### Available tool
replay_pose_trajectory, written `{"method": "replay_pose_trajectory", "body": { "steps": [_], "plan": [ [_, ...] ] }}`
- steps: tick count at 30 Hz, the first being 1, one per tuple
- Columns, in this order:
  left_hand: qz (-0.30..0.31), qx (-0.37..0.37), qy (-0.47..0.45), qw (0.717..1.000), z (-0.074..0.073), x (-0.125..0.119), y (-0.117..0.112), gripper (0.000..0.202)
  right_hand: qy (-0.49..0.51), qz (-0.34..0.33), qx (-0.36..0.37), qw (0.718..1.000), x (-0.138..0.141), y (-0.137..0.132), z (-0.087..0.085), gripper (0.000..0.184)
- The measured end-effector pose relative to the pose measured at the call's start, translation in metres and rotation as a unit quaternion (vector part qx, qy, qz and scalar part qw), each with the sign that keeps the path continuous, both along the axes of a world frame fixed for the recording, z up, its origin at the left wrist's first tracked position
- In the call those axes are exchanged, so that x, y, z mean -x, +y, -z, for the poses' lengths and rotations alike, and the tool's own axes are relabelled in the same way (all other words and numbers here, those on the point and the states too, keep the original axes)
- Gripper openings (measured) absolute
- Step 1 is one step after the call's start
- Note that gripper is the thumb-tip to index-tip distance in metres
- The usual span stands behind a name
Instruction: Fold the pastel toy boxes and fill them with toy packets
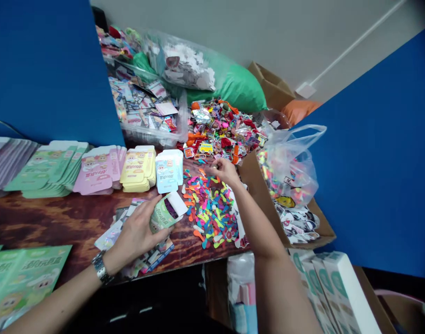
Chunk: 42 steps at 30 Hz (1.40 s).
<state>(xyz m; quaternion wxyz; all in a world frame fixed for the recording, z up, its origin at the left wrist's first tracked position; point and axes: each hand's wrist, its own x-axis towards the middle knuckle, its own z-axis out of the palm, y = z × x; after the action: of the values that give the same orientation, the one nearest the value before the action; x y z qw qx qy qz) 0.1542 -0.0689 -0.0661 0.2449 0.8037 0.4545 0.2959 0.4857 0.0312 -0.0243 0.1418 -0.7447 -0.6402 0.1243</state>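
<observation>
My left hand (pixel 137 232), with a metal watch (pixel 101 268) at the wrist, grips a small green paper box (pixel 160 216). The box is tilted, its white end flap is raised, and something dark purple shows inside. My right hand (pixel 228 171) is closed in a pinch at the front of a heap of mixed small trinkets (pixel 226 127); a tiny dark item shows at its fingertips, too small to name. Below that hand lies a spread of uninflated coloured balloons (pixel 212 208). Printed cards (pixel 111 234) lie partly hidden under my left hand.
Stacks of flat boxes in purple, green, pink, yellow (pixel 138 167) and blue (pixel 168 169) line the back left. A clear bin (pixel 153 134) of cards stands behind. An open carton (pixel 323 227) with a plastic bag (pixel 302 171) borders the right side. Blue partitions (pixel 379 153) flank the table.
</observation>
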Motion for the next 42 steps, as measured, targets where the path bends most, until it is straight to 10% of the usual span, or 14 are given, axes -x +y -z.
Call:
{"method": "replay_pose_trajectory", "body": {
  "steps": [7, 13, 25, 42],
  "plan": [
    [-0.015, 0.101, -0.024, 0.995, -0.004, 0.005, 0.002, 0.079, 0.113, -0.295, -0.063, 0.947, 0.078, -0.063, -0.077, 0.013],
    [-0.016, 0.069, -0.041, 0.997, -0.006, 0.011, -0.007, 0.075, 0.064, -0.412, -0.041, 0.908, 0.133, -0.088, -0.064, 0.014],
    [-0.028, 0.014, -0.047, 0.998, -0.018, 0.023, -0.017, 0.090, 0.045, -0.359, -0.199, 0.911, 0.145, -0.112, -0.045, 0.025],
    [0.060, -0.118, -0.081, 0.988, -0.014, 0.038, -0.021, 0.064, 0.280, -0.229, -0.190, 0.913, 0.179, -0.142, -0.021, 0.024]
  ]
}}
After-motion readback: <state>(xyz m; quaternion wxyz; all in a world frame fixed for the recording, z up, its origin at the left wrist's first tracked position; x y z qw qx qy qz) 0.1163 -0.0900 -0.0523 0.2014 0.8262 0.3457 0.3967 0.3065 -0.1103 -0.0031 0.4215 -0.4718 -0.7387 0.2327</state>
